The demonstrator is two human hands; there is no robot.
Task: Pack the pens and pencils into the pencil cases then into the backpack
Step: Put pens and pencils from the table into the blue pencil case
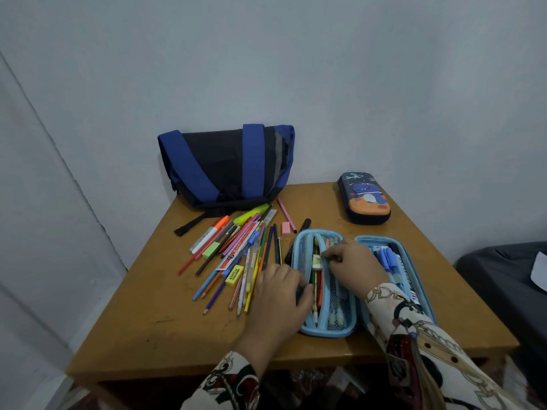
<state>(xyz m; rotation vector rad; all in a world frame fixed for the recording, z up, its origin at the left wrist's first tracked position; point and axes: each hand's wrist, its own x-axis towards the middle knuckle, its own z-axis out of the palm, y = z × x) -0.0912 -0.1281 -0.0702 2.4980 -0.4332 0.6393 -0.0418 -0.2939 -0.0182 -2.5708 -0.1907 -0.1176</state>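
An open light-blue pencil case (325,333) lies at the table's front right, with pens and pencils in both halves. My left hand (278,294) grips the case's left mesh flap, fingers curled over its edge. My right hand (352,261) reaches across the middle with curled fingers and pinches the mesh flap beside a white eraser (316,261). A loose pile of pens and pencils (236,253) lies left of the case. A blue-and-black backpack (225,167) leans on the wall at the back. A second pencil case (365,199), dark blue and orange, lies zipped at the back right.
The wooden table (148,321) stands in a corner against the walls. Among the loose things are a pink eraser (285,228), a yellow eraser (234,276), a green eraser (210,250) and a black marker (305,224). Dark furniture (503,276) stands to the right.
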